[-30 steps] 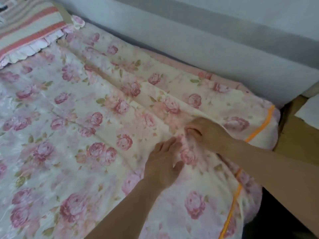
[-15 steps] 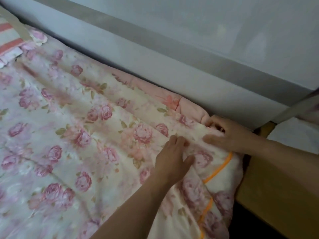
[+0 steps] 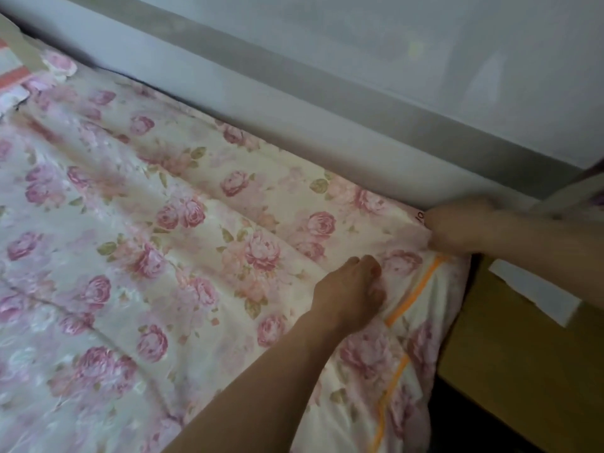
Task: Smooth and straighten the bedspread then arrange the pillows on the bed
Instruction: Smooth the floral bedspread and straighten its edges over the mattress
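Note:
A cream bedspread (image 3: pixel 202 243) printed with pink roses covers the bed, with long folds running from upper left to the right corner. My right hand (image 3: pixel 461 227) is blurred and closed on the bedspread's far corner against the wall. My left hand (image 3: pixel 349 295) presses palm-down on the fabric near that corner, fingers together, just left of an orange trim line (image 3: pixel 415 292). A striped pink and cream pillow (image 3: pixel 11 76) shows only at the top left edge.
A pale grey wall (image 3: pixel 294 103) with a darker band runs along the bed's far side. A yellowish wooden piece of furniture (image 3: pixel 523 371) stands right of the bed, with a white sheet (image 3: pixel 539 292) on it. A dark gap lies between them.
My right hand has drawn the bedspread corner farther toward the wall and right, covering the pink layer beneath. My left hand stays pressed near the corner. The view has shifted left.

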Available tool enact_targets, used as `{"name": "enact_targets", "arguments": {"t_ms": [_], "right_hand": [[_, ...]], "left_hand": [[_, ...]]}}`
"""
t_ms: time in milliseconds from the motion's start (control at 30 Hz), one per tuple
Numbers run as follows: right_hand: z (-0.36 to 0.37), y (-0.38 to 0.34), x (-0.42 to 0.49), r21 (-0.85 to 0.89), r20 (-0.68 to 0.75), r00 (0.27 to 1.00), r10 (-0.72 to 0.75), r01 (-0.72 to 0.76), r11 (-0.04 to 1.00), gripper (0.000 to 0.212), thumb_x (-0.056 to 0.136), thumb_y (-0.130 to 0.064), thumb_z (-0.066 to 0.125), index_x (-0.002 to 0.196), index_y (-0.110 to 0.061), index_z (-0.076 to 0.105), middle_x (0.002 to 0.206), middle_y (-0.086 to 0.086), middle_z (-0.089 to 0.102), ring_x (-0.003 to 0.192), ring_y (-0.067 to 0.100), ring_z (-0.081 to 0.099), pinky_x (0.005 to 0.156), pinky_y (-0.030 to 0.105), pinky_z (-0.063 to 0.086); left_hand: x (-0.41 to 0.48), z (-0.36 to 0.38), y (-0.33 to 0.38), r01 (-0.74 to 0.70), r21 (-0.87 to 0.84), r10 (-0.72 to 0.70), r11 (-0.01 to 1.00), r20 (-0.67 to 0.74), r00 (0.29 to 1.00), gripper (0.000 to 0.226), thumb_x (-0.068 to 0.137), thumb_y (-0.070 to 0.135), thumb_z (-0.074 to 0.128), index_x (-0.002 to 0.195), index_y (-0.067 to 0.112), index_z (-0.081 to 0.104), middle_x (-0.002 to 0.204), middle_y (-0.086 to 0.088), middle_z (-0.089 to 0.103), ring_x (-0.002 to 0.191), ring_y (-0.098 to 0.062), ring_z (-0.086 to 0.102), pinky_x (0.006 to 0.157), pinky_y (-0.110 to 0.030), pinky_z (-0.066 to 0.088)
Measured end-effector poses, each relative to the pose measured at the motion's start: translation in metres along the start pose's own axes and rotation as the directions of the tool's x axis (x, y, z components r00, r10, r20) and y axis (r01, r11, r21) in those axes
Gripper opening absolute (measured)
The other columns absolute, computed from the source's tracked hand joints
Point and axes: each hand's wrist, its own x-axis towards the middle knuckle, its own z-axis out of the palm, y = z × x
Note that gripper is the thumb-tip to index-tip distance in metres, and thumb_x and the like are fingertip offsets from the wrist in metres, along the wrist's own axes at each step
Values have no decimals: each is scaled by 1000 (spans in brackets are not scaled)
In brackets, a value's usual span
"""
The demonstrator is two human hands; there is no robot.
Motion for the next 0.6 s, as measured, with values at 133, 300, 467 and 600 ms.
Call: {"name": "enact_targets", "arguments": {"t_ms": [133, 300, 467, 600], "right_hand": [[32, 1, -6, -27, -372, 927, 44, -58, 998, 23, 96, -37, 46, 104, -22, 63, 117, 2, 52, 101, 27, 60, 67, 29, 39], [37, 13, -20, 318, -640, 766, -50, 323, 891, 26, 85, -38, 66, 71, -18, 57, 84, -9, 45, 77, 20, 55, 59, 30, 37], [25, 13, -14, 660, -516, 849, -117, 480, 578, 26, 80, -26, 75, 69, -4, 67, 73, 13, 66, 69, 28, 63, 63, 38, 49], [14, 20, -12, 669, -270, 942, -202, 334, 664, 46, 87, -43, 62, 56, -12, 47, 50, 2, 44, 46, 12, 40, 52, 32, 35]], "left_hand": [[4, 8, 6, -20, -5, 21, 1000, 113, 993, 43, 84, 38, 63, 124, 31, 48, 112, 4, 59, 104, -20, 57, 87, -36, 48], [11, 15, 24, -44, 70, 31, 997, 176, 984, 26, 83, 37, 66, 106, 26, 61, 109, -1, 64, 103, -25, 60, 81, -35, 47], [14, 21, 37, -79, 114, 53, 990, 216, 975, 43, 76, 49, 72, 100, 14, 62, 104, -3, 63, 98, -23, 59, 77, -37, 51], [6, 34, 41, 0, 99, -5, 995, 53, 999, 46, 76, 45, 73, 106, 17, 53, 107, -4, 62, 99, -27, 59, 73, -35, 44]]}}
